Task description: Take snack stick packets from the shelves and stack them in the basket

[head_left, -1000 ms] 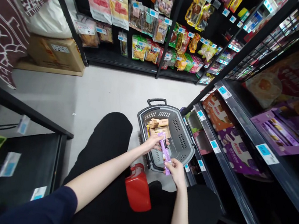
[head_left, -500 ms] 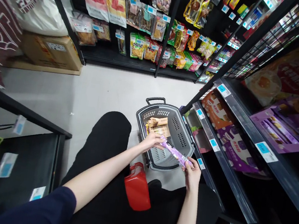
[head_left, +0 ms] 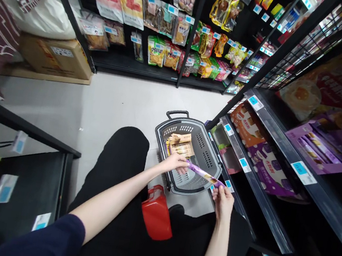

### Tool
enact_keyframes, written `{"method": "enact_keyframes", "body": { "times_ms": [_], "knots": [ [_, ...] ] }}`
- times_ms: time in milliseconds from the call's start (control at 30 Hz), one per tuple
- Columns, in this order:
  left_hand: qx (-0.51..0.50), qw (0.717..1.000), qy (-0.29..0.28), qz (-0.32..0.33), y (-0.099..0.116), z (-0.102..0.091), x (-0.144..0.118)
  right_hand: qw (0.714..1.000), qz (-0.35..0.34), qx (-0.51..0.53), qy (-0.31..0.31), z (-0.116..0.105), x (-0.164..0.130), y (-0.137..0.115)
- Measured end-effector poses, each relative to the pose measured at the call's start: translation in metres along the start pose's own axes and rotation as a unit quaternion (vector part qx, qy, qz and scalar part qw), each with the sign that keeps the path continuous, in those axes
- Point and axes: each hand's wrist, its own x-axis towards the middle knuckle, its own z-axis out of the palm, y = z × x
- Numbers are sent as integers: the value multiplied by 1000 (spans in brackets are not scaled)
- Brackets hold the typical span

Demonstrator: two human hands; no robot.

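Item: slim purple snack packet point(head_left: 204, 174), which we are pinching at both ends, left hand point(head_left: 176, 163) and right hand point(head_left: 223, 197), over the grey basket point(head_left: 213, 161); brown boxes point(head_left: 182, 143) lying inside, shelves point(head_left: 249, 173) crowding right.

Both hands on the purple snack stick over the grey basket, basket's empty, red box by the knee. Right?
Not quite: the grey basket is not empty. The head view shows tan snack packs lying in its far end. The rest holds: the left hand and right hand each grip an end of the purple snack stick over the basket, and the red box sits by the knee.
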Motion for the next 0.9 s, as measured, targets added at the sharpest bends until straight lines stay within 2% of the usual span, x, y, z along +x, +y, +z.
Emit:
{"method": "enact_keyframes", "body": {
  "times_ms": [100, 167, 333, 400, 467, 533, 600, 633, 700, 767, 833, 900],
  "knots": [
    [130, 989, 41, 55, -2, -2, 2, 996, -20, -72, 41, -3, 3, 4],
    [163, 981, 59, 85, -3, -2, 4, 994, -36, -99, 40, -4, 5, 6],
    [144, 984, 68, 79, -3, 0, 7, 992, -51, -113, 39, -4, 8, 8],
    [105, 990, 56, 75, -4, 2, 6, 986, -46, -156, 23, -7, 8, 6],
    [55, 996, 23, 72, -6, 2, 4, 966, -52, -252, -17, -11, 6, 2],
    [49, 996, -22, 67, -9, 3, 0, 930, -86, -353, -58, -12, 2, -4],
    [109, 989, -75, 72, -12, 6, -4, 905, -125, -394, -100, -5, -3, -7],
    [151, 979, -99, 91, -14, 8, -6, 905, -128, -385, -131, 2, -5, -7],
    [233, 950, -134, 157, -15, 13, -8, 911, -92, -337, -219, 21, -8, -4],
    [294, 919, -136, 227, -14, 19, -9, 908, -35, -294, -297, 42, -10, 3],
    [327, 900, -119, 264, -11, 24, -10, 909, 23, -255, -330, 60, -12, 12],
    [342, 894, -104, 271, -7, 24, -10, 914, 88, -207, -337, 70, -13, 20]
  ]
}}
